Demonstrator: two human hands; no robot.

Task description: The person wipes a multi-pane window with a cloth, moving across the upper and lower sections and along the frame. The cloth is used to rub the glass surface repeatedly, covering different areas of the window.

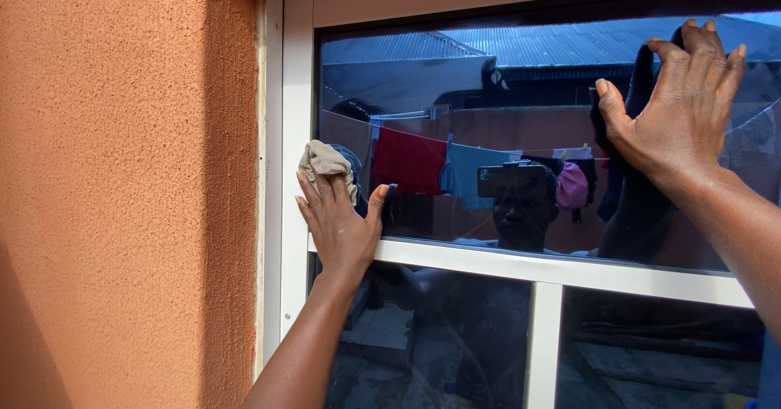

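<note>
Both hands are working the window pane [504, 108]: the left hand [338, 218] is pressing a beige cloth [324, 162], pinned under its fingers, into the pane's lower left corner, while the right hand [682, 104] is lying flat, fingers spread, empty, bracing near the right edge.

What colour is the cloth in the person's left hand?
The cloth is beige-grey, pressed against the window by the left hand; the head view shows it best.

Left hand [338, 214] raised, fingers curled; right hand [679, 108] flat, fingers spread
</note>
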